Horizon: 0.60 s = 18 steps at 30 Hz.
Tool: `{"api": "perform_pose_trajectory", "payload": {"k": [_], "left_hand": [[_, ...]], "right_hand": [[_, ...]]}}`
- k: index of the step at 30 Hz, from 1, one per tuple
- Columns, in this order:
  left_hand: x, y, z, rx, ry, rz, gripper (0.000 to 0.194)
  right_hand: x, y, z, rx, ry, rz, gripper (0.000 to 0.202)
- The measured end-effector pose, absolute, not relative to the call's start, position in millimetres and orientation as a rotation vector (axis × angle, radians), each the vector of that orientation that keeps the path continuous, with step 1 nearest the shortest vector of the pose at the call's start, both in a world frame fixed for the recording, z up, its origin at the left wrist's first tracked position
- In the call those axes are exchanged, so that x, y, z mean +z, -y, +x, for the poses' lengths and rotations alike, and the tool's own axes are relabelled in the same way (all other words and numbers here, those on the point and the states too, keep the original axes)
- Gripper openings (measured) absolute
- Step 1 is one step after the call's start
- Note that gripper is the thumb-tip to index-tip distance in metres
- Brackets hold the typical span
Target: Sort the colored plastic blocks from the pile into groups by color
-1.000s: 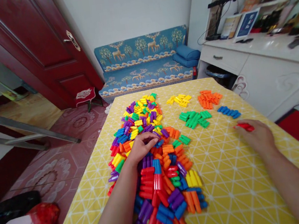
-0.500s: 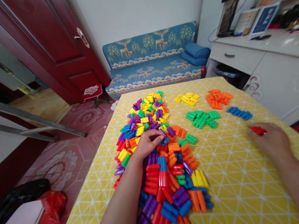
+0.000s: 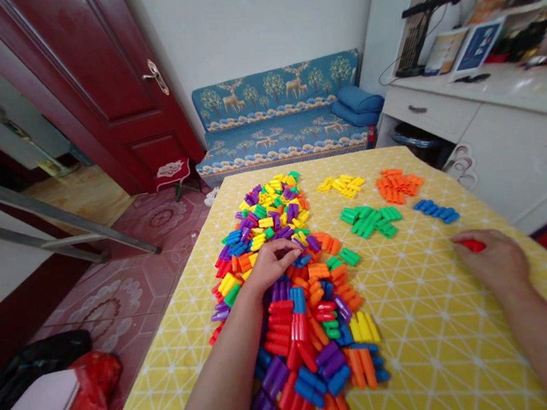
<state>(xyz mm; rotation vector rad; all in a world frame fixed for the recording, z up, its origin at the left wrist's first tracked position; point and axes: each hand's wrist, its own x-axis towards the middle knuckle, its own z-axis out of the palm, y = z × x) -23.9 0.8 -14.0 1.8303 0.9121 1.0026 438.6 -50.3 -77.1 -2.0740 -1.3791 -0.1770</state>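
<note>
A long heap of mixed plastic pieces (image 3: 296, 323) in red, blue, purple, orange, yellow and green runs down the left half of the table. My left hand (image 3: 275, 262) rests at the heap's middle, fingers curled, thumb and forefinger by a blue and a purple piece; what they hold, if anything, is hidden. At the right, my right hand (image 3: 495, 256) is closed round a red piece (image 3: 473, 245) low over the cloth. Beyond it lie separate groups of blue pieces (image 3: 436, 210), green pieces (image 3: 370, 220), orange pieces (image 3: 398, 185) and yellow pieces (image 3: 341, 186).
The table (image 3: 406, 295) has a yellow patterned cloth. Behind it stands a blue sofa (image 3: 284, 129). A white cabinet (image 3: 522, 145) is at the right, a red stool (image 3: 173, 172) beyond the left edge, and bags (image 3: 95, 383) lie on the floor.
The view has tilted slightly. My right hand has turned a little and sits lower over the cloth, the red piece now less visible. My left hand has hardly moved.
</note>
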Motion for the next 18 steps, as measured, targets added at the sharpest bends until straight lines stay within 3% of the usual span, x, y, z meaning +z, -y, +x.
{"api": "perform_pose_trajectory", "payload": {"k": [6,12,18], "left_hand": [[-9,2,-22,1.044,-0.931,1.718,0.029],[7,-2,-28,1.250,-0.973,1.548,0.029],[17,-10,-47,1.225,-1.189,1.706,0.027]], "right_hand": [[-77,50,436,-0.328,1.397,-1.984,0.032],[-60,52,412,-0.517,1.476,-1.612,0.028],[-39,48,324,0.064,1.777,-1.346,0.018]]}}
